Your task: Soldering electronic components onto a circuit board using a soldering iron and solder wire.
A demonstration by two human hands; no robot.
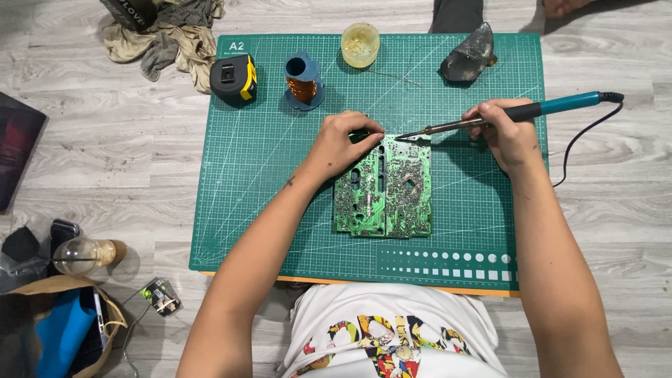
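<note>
The right hand [509, 136] is wrapping its fingers closed around the dark grip of a soldering iron [518, 112], holding it like a pen, and the teal handle is trailing out past the knuckles to a black cord [577, 143] that is looping down beside the wrist. From that grip the metal shaft is running across to the tip, which is sitting right at the top edge of a green circuit board [385, 189]. On the other side of the tip, the left hand [343, 140] is pinching its fingertips together at the board's upper corner, touching it; something small and dark seems to be caught between the fingers, though what it is cannot be told. The board is lying solder side up on a green cutting mat [245, 210], below and between the two hands, its lower half stretching back toward the person's white printed shirt [392, 336]. Beyond the left hand's pinch, further up the mat, a spool of copper wire [304, 84] is standing upright with a black and yellow tape measure [234, 78] just beside it. Above the iron's tip a small round tub of yellowish paste [360, 44] is sitting, and above the right hand's grip a dark grey lump [467, 56] is resting near the mat's far edge. A crumpled rag [171, 38] is lying on the floor off the mat's corner.
</note>
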